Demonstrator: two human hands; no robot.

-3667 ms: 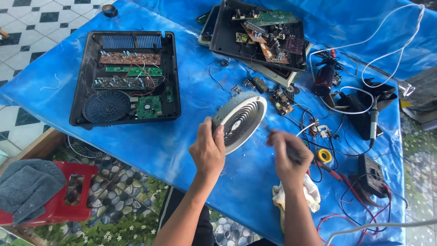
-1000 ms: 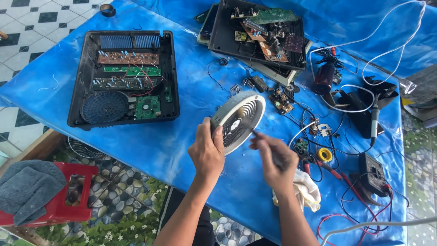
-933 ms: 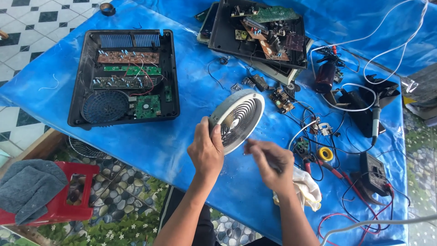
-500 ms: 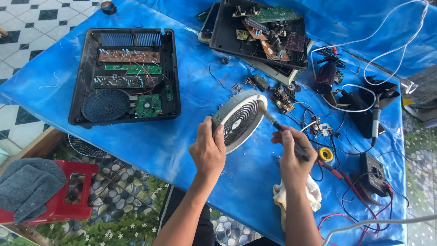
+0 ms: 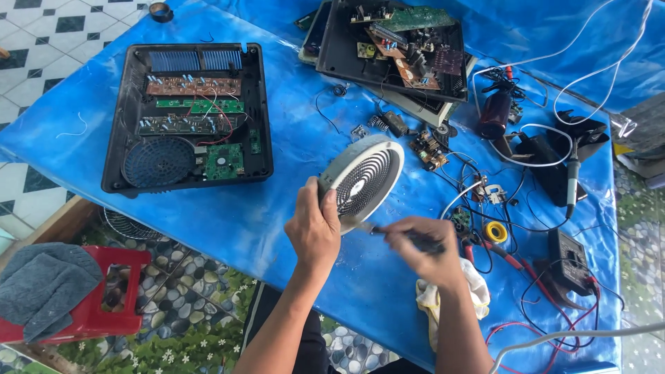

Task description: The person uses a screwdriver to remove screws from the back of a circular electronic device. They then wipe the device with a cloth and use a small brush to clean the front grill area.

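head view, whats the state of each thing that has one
round grey coil disc: tilted on edge, gripped by left hand
thin dark brush-like tool: in right hand, tip at the disc rim
black open appliance case: cover off, circuit boards and fan exposed
pale cloth: crumpled under right hand

Bright, even daylight fills the scene. The glossy blue sheet over the counter [image 5: 208, 221] throws pale glare patches, strongest left of the black open case [image 5: 187, 118] and beyond it at the far edge. Shadows are soft and short. The right hand [image 5: 422, 253] is motion-blurred; the case stays sharp. Straight edges bow slightly near the frame's borders.
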